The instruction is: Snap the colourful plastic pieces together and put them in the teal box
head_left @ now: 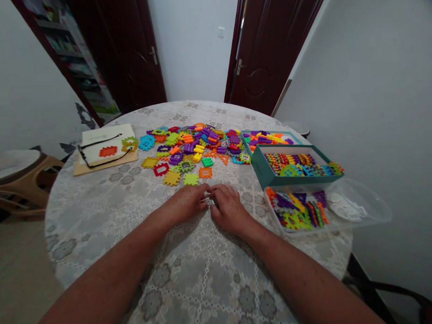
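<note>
My left hand (193, 198) and my right hand (227, 206) meet near the middle of the table, fingers closed around a small white lattice piece (207, 200). My fingers cover most of it, so its full shape is hidden. Just beyond my hands lie flat notched plastic pieces: a lime green one (191, 179), an orange frame (205, 172) and a yellow one (171, 178). Behind these spreads a heap of purple, orange, yellow and other coloured building pieces (197, 143).
A teal box (298, 179) of sorted pieces stands at the right, its lid (296, 137) behind. Nearer sits a clear plastic tub (292, 232) with more pieces; a clear lid (379, 215) holds white pieces. Eyeglasses (92, 165) rest on a book (134, 157) at left.
</note>
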Available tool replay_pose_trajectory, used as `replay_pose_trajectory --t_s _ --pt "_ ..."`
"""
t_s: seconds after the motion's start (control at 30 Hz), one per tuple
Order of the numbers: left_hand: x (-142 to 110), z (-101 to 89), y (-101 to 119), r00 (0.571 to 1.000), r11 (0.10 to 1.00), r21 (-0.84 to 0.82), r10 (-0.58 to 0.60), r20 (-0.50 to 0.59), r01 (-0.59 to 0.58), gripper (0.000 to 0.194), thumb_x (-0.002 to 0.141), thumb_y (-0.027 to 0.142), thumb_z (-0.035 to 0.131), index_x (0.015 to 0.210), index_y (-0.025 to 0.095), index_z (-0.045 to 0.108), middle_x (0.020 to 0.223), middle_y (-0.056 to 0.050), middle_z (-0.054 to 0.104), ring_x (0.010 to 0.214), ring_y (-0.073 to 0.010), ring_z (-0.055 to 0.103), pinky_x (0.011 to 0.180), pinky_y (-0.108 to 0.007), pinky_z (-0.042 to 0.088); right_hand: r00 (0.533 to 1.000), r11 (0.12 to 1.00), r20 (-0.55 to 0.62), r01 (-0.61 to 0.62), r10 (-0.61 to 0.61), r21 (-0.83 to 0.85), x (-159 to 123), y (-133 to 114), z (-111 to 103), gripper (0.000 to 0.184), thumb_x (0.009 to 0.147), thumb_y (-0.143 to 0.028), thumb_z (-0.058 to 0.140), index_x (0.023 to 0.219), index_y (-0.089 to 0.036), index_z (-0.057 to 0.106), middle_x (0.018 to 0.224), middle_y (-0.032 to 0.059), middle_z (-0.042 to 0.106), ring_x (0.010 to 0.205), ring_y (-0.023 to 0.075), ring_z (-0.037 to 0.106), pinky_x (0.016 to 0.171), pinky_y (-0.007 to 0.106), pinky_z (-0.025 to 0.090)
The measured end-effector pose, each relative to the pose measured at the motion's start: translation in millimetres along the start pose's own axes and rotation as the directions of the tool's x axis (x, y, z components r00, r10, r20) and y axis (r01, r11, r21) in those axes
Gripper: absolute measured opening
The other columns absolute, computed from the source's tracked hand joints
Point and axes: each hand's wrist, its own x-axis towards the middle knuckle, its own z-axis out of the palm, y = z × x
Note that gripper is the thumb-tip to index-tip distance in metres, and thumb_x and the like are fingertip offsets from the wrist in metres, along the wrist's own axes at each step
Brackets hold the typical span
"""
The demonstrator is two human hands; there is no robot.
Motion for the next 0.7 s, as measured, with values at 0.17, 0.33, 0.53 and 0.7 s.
replay_pose_trajectory --t_s 0.17,0.33,0.53,0.7 --pt "0.6 1.6 -4.5 1.0 1.0 0.015 0.003 0.004 -0.003 0.03 0.089 0.024 0.065 0.117 0.024 0.075 0.087 -0.003 0.076 0.079 -0.0215 0.068 0.074 -0.031 0.044 0.999 0.999 -0.038 0.011 -0.009 0.052 -0.6 0.5 3.3 0.033 0.084 -0.009 0.059 0.115 -0.021 0.058 0.133 0.0136 0.063 0.132 0.0287 0.052 0.114 0.049 0.039" --pt "0.8 -0.5 1.7 1.0 1.0 -0.013 0.021 0.012 -0.021 0.014 0.09 0.03 0.064 0.098 0.023 0.073 0.086 -0.002 0.073 0.078 -0.0202 0.065 0.07 -0.03 0.039 0.994 0.995 -0.107 -0.009 0.02 0.102 -2.7 0.1 4.4 0.023 0.084 -0.009 0.059 0.102 -0.023 0.058 0.103 0.0058 0.067 0.106 0.0257 0.06 0.099 0.042 0.045" --pt "3.7 2.4 4.4 0.999 0.996 -0.082 0.022 -0.041 -0.026 0.016 0.088 0.027 0.065 0.102 0.023 0.071 0.098 -0.005 0.077 0.089 -0.0226 0.069 0.077 -0.032 0.045 0.987 0.959 -0.157 0.08 -0.038 0.272 -3.6 -3.8 -0.5 0.024 0.088 -0.009 0.056 0.106 -0.023 0.063 0.098 0.0031 0.069 0.087 0.02 0.063 0.082 0.032 0.049" --pt "3.2 5.2 1.8 0.994 0.987 -0.122 0.096 -0.052 -0.102 0.053 0.085 0.019 0.064 0.137 0.027 0.066 0.124 -0.008 0.079 0.11 -0.0267 0.073 0.096 -0.037 0.051 0.975 0.936 -0.188 0.171 -0.116 0.309 -2.3 -7.4 -6.4 0.015 0.094 -0.013 0.058 0.102 -0.022 0.066 0.1 0.0048 0.07 0.093 0.0203 0.065 0.087 0.033 0.051"
